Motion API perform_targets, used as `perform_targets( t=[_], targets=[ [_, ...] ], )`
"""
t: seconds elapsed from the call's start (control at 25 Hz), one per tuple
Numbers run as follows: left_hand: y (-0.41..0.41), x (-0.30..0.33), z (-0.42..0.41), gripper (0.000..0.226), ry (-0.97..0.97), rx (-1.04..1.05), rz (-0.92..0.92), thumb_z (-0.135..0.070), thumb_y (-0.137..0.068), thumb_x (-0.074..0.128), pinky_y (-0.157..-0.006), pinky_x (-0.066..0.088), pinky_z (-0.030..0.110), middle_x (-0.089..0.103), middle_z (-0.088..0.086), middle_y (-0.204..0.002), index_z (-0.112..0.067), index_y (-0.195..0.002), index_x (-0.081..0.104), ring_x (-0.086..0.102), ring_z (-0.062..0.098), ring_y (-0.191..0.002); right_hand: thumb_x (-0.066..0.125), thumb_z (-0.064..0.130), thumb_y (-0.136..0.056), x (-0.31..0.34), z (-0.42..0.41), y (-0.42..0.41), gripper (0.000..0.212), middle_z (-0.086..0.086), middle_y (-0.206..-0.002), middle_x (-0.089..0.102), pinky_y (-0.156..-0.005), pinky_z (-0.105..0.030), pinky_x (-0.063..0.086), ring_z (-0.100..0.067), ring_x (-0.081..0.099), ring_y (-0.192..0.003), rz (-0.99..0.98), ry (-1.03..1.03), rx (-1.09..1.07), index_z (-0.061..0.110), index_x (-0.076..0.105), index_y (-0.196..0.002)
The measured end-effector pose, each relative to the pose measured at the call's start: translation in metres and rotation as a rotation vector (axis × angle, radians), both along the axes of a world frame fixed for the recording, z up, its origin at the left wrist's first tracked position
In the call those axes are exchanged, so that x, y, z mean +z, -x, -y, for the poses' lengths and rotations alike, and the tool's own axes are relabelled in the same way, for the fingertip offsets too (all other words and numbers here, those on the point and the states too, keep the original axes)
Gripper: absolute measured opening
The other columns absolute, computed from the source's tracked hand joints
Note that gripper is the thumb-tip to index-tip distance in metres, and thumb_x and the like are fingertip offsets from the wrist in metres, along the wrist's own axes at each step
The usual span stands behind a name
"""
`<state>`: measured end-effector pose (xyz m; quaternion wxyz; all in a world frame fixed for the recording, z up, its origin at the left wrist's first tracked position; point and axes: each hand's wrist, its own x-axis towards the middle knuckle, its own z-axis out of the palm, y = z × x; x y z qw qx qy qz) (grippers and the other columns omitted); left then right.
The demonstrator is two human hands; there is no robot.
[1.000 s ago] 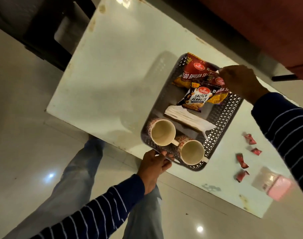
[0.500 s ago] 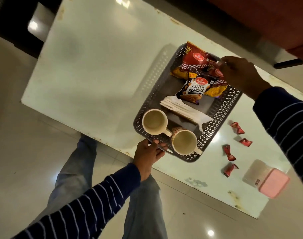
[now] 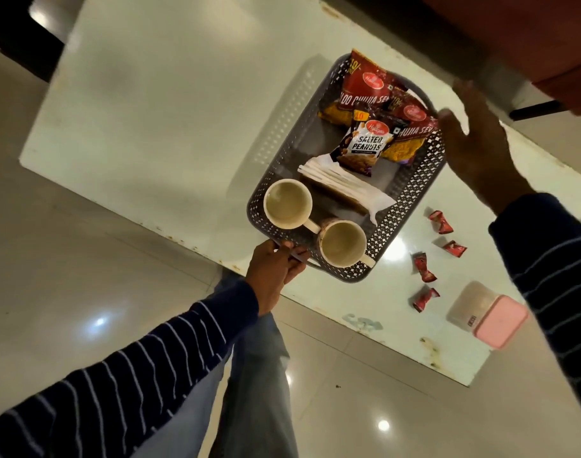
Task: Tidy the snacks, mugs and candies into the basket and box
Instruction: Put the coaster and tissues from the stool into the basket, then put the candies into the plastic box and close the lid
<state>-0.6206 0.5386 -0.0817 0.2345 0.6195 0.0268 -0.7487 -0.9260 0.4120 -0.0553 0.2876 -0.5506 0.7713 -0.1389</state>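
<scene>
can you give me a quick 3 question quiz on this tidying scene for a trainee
1. True or false: both mugs already stand inside the basket.
2. Multiple choice: where do the red candies lie? A) in the basket B) on the table beside the basket C) inside the pink-lidded box
3. Fill in: the left hand grips the basket's near ____, while the right hand hangs open by its far end, holding nothing.

Key: 1 true. 2 B: four candies lie on the bare table between basket and box. 3 rim.
</scene>
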Motion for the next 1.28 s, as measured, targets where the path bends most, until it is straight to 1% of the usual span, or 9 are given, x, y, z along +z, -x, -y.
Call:
perform_targets(
  t=[0.08, 0.24, 0.36, 0.48, 0.56, 0.88, 1.04, 1.2, 1.28],
  targets=[
    [0.000, -0.002, -0.001, 0.020, -0.013, -0.073, 0.079, -0.016, -0.095, 0.060, -0.081, 0.056, 0.031, 0.072, 0.020, -0.108, -0.003, -0.110, 0.064, 0.070, 0.020, -0.091, 0.043, 0.037, -0.102, 0.013, -0.047, 0.009, 0.052, -0.007, -0.154, 0.040, -0.114, -0.022, 0.021, -0.021, 0.034, -0.143, -0.058, -0.018, -0.096, 0.012, 0.038, -0.148],
    [0.009, 0.003, -0.021, 0.036, -0.078, -0.201, 0.178, -0.048, -0.092, 0.059, -0.081, 0.058, 0.034, 0.073, 0.010, -0.097, -0.013, -0.099, 0.062, 0.072, 0.021, -0.091, 0.049, 0.028, -0.101, 0.034, -0.157, 0.034, 0.047, -0.005, -0.153, 0.043, -0.116, -0.047, 0.032, -0.027, 0.041, -0.140, -0.120, -0.211, -0.398, 0.017, 0.042, -0.146],
    [0.014, 0.013, -0.048, 0.037, -0.043, -0.401, 0.171, -0.049, -0.092, 0.058, -0.082, 0.059, 0.036, 0.073, 0.007, -0.099, -0.014, -0.103, 0.059, 0.071, 0.020, -0.093, 0.052, 0.029, -0.100, 0.037, -0.214, 0.043, 0.045, -0.003, -0.150, 0.046, -0.114, -0.047, 0.035, -0.027, 0.045, -0.137, -0.120, -0.266, -0.510, 0.024, 0.044, -0.143],
    [0.031, 0.028, -0.077, 0.032, 0.073, -0.627, 0.189, -0.041, -0.090, 0.065, -0.061, 0.054, 0.017, 0.072, 0.006, -0.102, -0.013, -0.105, 0.062, 0.070, 0.015, -0.090, 0.055, 0.029, -0.098, 0.035, -0.244, 0.051, 0.047, 0.001, -0.152, 0.044, -0.114, -0.045, 0.035, -0.024, 0.042, -0.140, -0.084, -0.248, -0.524, 0.028, 0.043, -0.143],
    [0.051, 0.032, -0.093, 0.029, 0.216, -0.857, 0.234, -0.040, -0.089, 0.066, -0.057, 0.047, 0.009, 0.070, 0.000, -0.100, -0.015, -0.103, 0.062, 0.066, 0.010, -0.089, 0.055, 0.030, -0.098, 0.029, -0.257, 0.057, 0.048, 0.004, -0.154, 0.041, -0.115, -0.046, 0.034, -0.022, 0.039, -0.142, -0.048, -0.238, -0.545, 0.030, 0.042, -0.144],
    [0.158, 0.003, -0.121, 0.034, 0.763, -1.204, 0.323, -0.034, -0.085, 0.071, -0.081, 0.051, 0.024, 0.062, -0.005, -0.107, -0.017, -0.111, 0.056, 0.061, 0.012, -0.103, 0.059, 0.025, -0.095, -0.004, -0.327, 0.102, 0.050, -0.006, -0.154, 0.041, -0.112, -0.032, 0.029, -0.027, 0.039, -0.141, 0.046, -0.145, -0.522, 0.021, 0.044, -0.143],
    [0.201, -0.007, -0.132, 0.046, 0.892, -1.247, 0.427, -0.037, -0.080, 0.075, -0.084, 0.044, 0.015, 0.061, -0.007, -0.116, -0.027, -0.117, 0.050, 0.056, 0.004, -0.108, 0.066, 0.029, -0.091, -0.007, -0.366, 0.112, 0.062, -0.007, -0.158, 0.033, -0.112, -0.041, 0.037, -0.028, 0.039, -0.140, 0.098, -0.096, -0.448, 0.018, 0.039, -0.146],
    [0.239, -0.007, -0.142, 0.061, 0.985, -1.327, 0.467, -0.041, -0.077, 0.078, -0.078, 0.034, -0.003, 0.058, -0.013, -0.121, -0.035, -0.125, 0.042, 0.051, -0.004, -0.105, 0.073, 0.034, -0.085, -0.015, -0.394, 0.126, 0.077, -0.010, -0.162, 0.023, -0.110, -0.034, 0.030, -0.028, 0.031, -0.144, 0.083, -0.099, -0.405, 0.013, 0.034, -0.148],
    [0.254, -0.010, -0.144, 0.065, 0.991, -1.368, 0.469, -0.039, -0.077, 0.079, -0.085, 0.040, 0.004, 0.056, -0.009, -0.129, -0.033, -0.129, 0.040, 0.054, 0.004, -0.112, 0.074, 0.038, -0.083, -0.021, -0.393, 0.131, 0.084, -0.011, -0.162, 0.020, -0.110, -0.041, 0.034, -0.032, 0.030, -0.144, 0.053, -0.144, -0.392, 0.014, 0.030, -0.150]
  ],
)
